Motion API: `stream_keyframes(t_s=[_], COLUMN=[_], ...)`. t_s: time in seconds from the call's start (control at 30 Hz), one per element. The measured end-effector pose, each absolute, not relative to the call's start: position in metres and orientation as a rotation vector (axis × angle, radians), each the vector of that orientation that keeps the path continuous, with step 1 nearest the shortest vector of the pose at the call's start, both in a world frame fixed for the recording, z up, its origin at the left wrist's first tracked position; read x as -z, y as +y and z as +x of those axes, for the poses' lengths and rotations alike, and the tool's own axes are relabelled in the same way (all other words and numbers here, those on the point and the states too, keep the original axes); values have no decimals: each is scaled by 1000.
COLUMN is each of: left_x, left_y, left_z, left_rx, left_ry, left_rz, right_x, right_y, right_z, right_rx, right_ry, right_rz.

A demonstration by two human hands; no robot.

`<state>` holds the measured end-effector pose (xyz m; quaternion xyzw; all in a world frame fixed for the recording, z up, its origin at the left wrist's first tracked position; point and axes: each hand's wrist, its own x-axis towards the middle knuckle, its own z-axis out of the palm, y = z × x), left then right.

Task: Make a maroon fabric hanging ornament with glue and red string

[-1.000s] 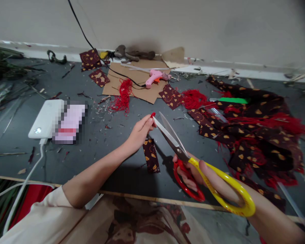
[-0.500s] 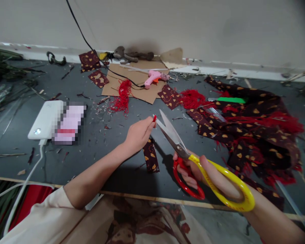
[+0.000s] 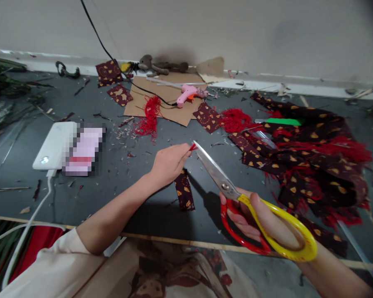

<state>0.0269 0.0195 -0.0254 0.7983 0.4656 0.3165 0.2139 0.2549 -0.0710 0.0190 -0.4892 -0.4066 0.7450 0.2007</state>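
Observation:
My left hand (image 3: 170,162) pinches a small red piece (image 3: 193,147), perhaps thread or ribbon; most of it is hidden by the fingers. My right hand (image 3: 251,219) is wrapped round a pair of scissors (image 3: 225,186) with one yellow and one red handle. The blades are closed, and their tips meet the red piece just beyond my left fingertips. Below my left hand, a narrow strip of dark patterned fabric (image 3: 184,191) lies on the grey table.
On the right lies a heap of dark patterned fabric and red threads (image 3: 317,153). A pink glue gun (image 3: 186,95) rests on cardboard (image 3: 164,111), beside a red thread bundle (image 3: 151,116). A white power bank (image 3: 54,145) and a phone (image 3: 85,149) are on the left.
The scissor blades have gone from open to closed at the red piece. My right hand has shifted slightly right and down; my left hand has barely moved.

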Motion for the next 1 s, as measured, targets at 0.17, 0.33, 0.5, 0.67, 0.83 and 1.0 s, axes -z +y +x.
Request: stream_keyframes(t_s=[0.17, 0.33, 0.5, 0.67, 0.83, 1.0], left_x=[23, 19, 18, 22, 22, 21], left_y=[19, 19, 18, 18, 18, 16], left_z=[27, 26, 28, 28, 28, 30], left_rx=[-842, -789, -736, -770, -824, -858], left_ry=[1261, 1237, 1248, 1263, 1251, 1273], left_rz=[2252, 2347, 2523, 2701, 2750, 2679], right_x=[-19, -16, -7, 2, -1, -2], right_y=[-69, -71, -73, -78, -80, -81], right_z=[255, 259, 256, 244, 237, 240], right_rx=[-2173, -2255, -2296, -2231, -2228, -2250], right_ry=[-1063, -981, -942, -896, -825, -821], right_rz=[-1345, -1317, -1157, -1087, -1141, -1211])
